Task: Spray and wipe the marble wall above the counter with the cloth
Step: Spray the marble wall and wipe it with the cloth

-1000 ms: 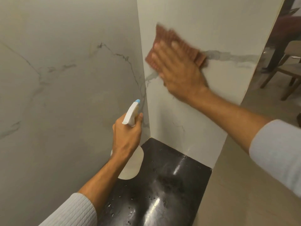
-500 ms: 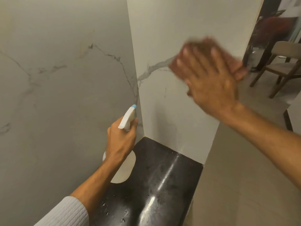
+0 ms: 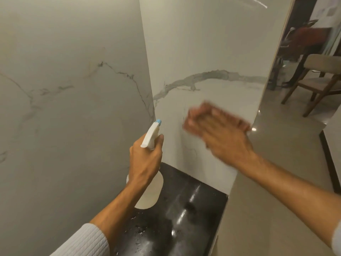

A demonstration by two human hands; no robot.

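Cloth (image 3: pixel 195 124), reddish-brown and blurred with motion, pressed flat against the marble wall (image 3: pixel 203 43) at about 3 o'clock of centre, below the grey vein (image 3: pixel 208 75) and well above the counter.

Nearest, at 6 o'clock: black counter (image 3: pixel 175 218), glossy, speckled with droplets. Worth keeping in mind as run-off lands there.

Next out, at 7 o'clock of centre: left hand (image 3: pixel 145 159) wrapped closed round the neck of the spray bottle (image 3: pixel 152 137), thumb beside the white head, blue nozzle tipped toward the corner. Bottle body hanging below the fist, clear of the counter. Best kept idle and low, out of the wiping path, nozzle pointed away from the face.

Farther, at 3 o'clock: right hand (image 3: pixel 221 133) spread open, palm and fingers flat on the cloth, no pinch, only pressure holding it to the stone. Judged the step in hand: wiping the lower part of the right-hand panel.

To do it well:
- Keep the palm flat, pressure even across all fingers.
- Overlap each pass, working downward toward the counter edge.
- Carry strokes right out to the panel's outer edge at 3 o'clock and into the corner at 9 o'clock.
- Refold if the cloth bunches or slips from under the fingers.

Farthest, at 2 o'clock: wooden chair (image 3: pixel 317 76) on a pale floor, well apart.
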